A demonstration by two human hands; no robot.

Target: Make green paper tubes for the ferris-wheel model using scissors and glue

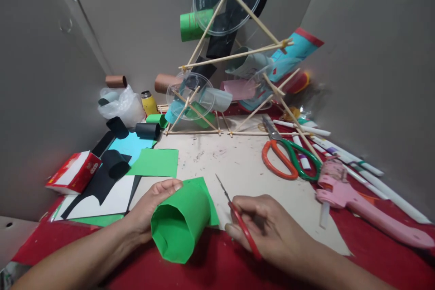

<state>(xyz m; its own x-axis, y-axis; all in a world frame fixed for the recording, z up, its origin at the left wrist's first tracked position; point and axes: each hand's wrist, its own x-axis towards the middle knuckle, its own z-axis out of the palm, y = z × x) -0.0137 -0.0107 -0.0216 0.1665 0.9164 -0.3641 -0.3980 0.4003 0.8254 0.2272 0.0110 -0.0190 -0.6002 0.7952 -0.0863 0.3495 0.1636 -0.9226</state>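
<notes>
My left hand (pixel 152 204) grips a rolled green paper tube (pixel 190 208) from its left side. The tube's open end faces me, and a flat flap sticks out along its right side. In my right hand (pixel 265 226) is a pair of small red-handled scissors (pixel 243 224), blades pointing up and left, a little apart from the tube. A flat green paper sheet (pixel 156 162) lies just beyond my left hand. Larger scissors (pixel 283 154) with one orange and one green handle rest on the cardboard beyond my right hand.
A wheel model of wooden sticks (pixel 204 36), clear plastic lids and paper tubes stands at the back. A pink glue gun (pixel 367 208) and white paper rods (pixel 374 181) lie at right. Black paper (pixel 98 176), a red box (pixel 73 172) and a yellow bottle (pixel 149 103) are at left.
</notes>
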